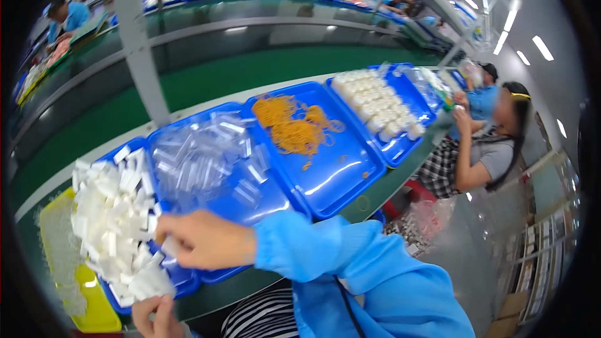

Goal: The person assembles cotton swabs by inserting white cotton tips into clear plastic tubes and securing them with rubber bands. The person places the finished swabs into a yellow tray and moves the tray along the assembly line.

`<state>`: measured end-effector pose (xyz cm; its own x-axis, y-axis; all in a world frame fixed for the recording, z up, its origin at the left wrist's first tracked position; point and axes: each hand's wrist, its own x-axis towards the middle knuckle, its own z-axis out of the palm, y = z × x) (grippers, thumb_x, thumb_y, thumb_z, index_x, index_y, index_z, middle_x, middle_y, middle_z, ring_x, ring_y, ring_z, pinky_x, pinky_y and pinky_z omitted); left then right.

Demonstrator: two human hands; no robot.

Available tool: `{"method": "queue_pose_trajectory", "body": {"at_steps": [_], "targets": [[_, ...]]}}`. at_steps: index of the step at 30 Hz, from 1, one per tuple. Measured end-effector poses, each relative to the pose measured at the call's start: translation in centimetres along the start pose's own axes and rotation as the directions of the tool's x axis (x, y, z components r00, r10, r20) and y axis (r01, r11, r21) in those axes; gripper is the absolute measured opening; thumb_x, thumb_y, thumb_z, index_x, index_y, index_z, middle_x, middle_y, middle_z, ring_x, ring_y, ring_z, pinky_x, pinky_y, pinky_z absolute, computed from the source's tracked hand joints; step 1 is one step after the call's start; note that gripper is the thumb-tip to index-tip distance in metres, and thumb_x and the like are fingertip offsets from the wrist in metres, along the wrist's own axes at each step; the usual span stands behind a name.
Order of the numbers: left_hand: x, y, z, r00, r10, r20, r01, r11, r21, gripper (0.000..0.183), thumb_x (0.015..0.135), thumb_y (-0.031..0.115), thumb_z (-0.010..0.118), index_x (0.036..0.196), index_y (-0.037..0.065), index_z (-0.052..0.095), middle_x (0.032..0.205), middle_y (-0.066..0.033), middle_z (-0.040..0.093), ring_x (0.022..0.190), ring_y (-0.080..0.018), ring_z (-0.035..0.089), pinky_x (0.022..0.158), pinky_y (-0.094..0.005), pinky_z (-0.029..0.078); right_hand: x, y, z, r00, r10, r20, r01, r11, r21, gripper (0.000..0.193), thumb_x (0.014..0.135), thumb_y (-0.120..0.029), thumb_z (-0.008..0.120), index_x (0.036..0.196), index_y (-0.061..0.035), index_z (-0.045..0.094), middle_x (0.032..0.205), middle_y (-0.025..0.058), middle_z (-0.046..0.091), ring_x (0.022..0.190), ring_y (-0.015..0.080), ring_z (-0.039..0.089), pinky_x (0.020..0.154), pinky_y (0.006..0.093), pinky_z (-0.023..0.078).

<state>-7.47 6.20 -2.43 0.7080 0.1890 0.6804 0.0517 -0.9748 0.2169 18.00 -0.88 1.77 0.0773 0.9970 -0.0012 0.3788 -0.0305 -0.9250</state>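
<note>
My left hand [156, 316] is at the lower left, its fingers pinched at the edge of a white piece [150, 283]. To the right of it, my right hand [210, 239] reaches in, palm down, with curled fingers around a small pale piece [169, 247]. Both hands are over the near side of a blue tray [189, 278] heaped with white foam-like pieces [113, 213]. Beside that heap, a second blue tray [266, 197] holds clear plastic strips [200, 156]. The right hand's fingers are partly blurred.
A yellow tray [100, 313] with clear pieces lies far left. Rightward stand a blue tray [338, 181] of orange rubber bands [294, 128] and another with white, block-like items [375, 103]. A grey post [138, 44] rises behind. A person [476, 156] sits at right; others work across the green conveyor belt [219, 69].
</note>
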Motion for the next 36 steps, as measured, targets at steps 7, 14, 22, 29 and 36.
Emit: {"method": "queue_pose_trajectory", "body": {"at_steps": [7,14,22,29,36], "targets": [[5.2,2.8,1.7,0.976,0.173,0.135,-0.150,0.975,-0.164,0.035,0.068,0.011,0.073,0.103,0.010,0.076,0.093,-0.0007,0.066,0.070,-0.0115,0.059,0.059,-0.0248,0.041,-3.4,0.5,-1.2,0.899,0.122,-0.421,0.071,0.907,0.414,0.021,0.091,-0.005,0.065,0.110,0.0013,0.059,0.091,0.0089,0.069,0.085,0.0116,0.066,0.073,0.0268,0.052],[5.3,3.2,2.7,0.981,0.122,0.148,-0.101,0.984,-0.144,0.033,0.074,0.014,0.069,0.106,0.011,0.075,0.096,0.0021,0.065,0.074,-0.0095,0.058,0.063,-0.0236,0.041,-4.9,-0.8,-2.0,0.961,0.090,-0.261,-0.038,0.980,0.196,0.019,0.091,-0.008,0.067,0.105,0.0035,0.061,0.092,0.0089,0.071,0.087,0.0115,0.067,0.076,0.0262,0.050],[5.2,3.3,3.1,0.983,0.116,0.142,-0.103,0.990,-0.099,0.032,0.076,0.014,0.067,0.107,0.012,0.074,0.095,0.0034,0.064,0.074,-0.0087,0.057,0.065,-0.0237,0.040,-5.1,-1.7,-2.0,0.972,0.042,-0.233,-0.054,0.998,-0.045,0.017,0.089,-0.010,0.068,0.102,-0.0006,0.065,0.099,0.0102,0.072,0.091,0.0205,0.065,0.088,0.0337,0.043],[5.0,2.4,2.5,0.993,0.094,0.067,-0.089,0.994,-0.067,0.033,0.074,0.014,0.070,0.106,0.012,0.074,0.095,0.0027,0.065,0.074,-0.0097,0.058,0.065,-0.0248,0.041,-4.6,-1.2,-0.2,0.901,-0.382,-0.204,0.283,0.877,-0.388,0.017,0.089,0.001,0.061,0.106,-0.0032,0.064,0.100,0.0094,0.070,0.094,0.0240,0.064,0.093,0.0386,0.043],[3.1,1.7,3.3,0.972,-0.150,-0.183,0.103,0.965,-0.242,0.036,0.070,0.007,0.078,0.105,0.009,0.070,0.097,-0.0045,0.069,0.082,-0.0182,0.065,0.070,-0.0296,0.048,-6.5,-0.2,3.2,0.846,-0.302,-0.438,0.225,0.949,-0.220,0.017,0.090,0.002,0.060,0.107,-0.0002,0.064,0.104,0.0158,0.066,0.091,0.0301,0.060,0.085,0.0406,0.048]]}}
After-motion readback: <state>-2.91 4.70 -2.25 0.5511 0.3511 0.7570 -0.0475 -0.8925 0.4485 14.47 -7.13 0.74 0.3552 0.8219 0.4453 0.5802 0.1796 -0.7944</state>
